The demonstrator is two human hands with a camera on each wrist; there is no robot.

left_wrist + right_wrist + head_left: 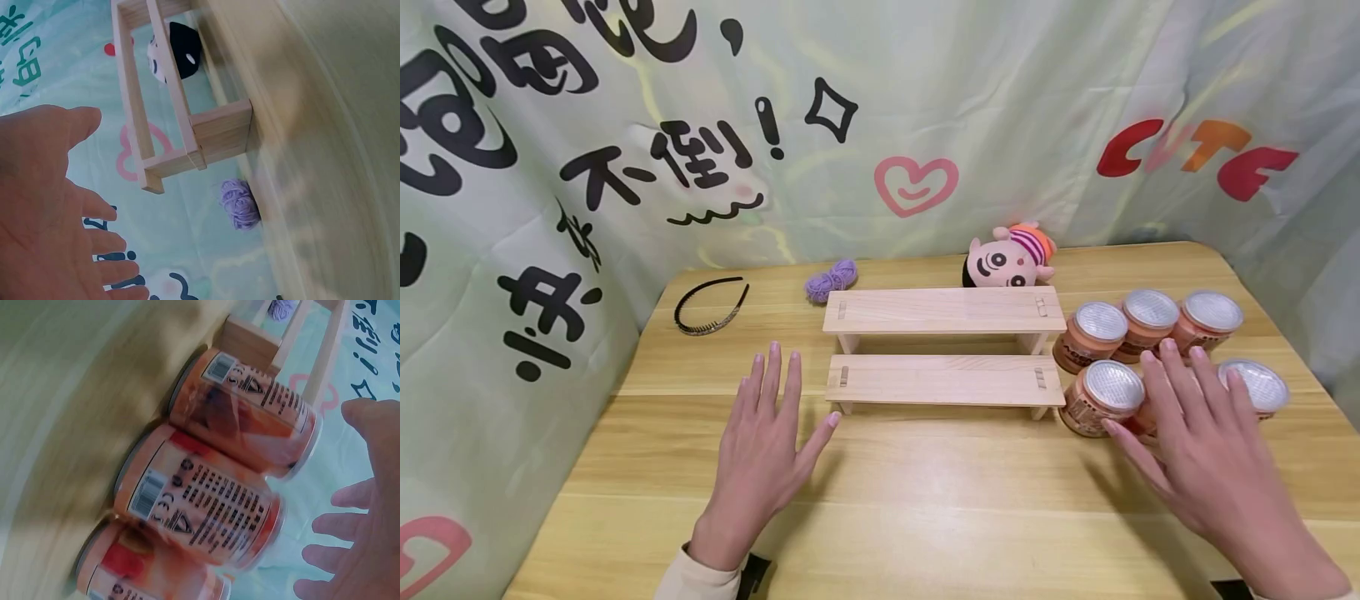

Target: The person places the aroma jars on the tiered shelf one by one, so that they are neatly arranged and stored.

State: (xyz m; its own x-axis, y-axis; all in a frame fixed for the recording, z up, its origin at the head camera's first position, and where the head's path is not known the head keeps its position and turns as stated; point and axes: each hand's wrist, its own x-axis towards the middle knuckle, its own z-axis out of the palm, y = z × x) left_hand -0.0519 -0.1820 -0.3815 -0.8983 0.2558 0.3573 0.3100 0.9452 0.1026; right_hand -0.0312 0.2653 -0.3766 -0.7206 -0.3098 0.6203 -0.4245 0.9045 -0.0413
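My left hand (pixel 763 450), fingers straight and spread, hovers over the table left of a two-tier wooden stand (pixel 943 379). It holds nothing, and the left wrist view shows it apart from the stand (pixel 228 134). Over at the right, my right hand (pixel 1213 454) is held with straight fingers above several orange printed cans (pixel 1101 400) with silvery lids. One front can is mostly hidden beneath it in the head view. In the right wrist view a gap shows between the fingers and the cans (pixel 200 494), which stand side by side beside the stand.
On the wooden table (pixel 910 517), a ball of purple yarn (pixel 831 281) and a black headband (pixel 711 307) lie at the back left. A pink plush toy (pixel 1009 257) sits behind the stand. A printed cloth (pixel 1000 100) hangs behind the table and along its left side.
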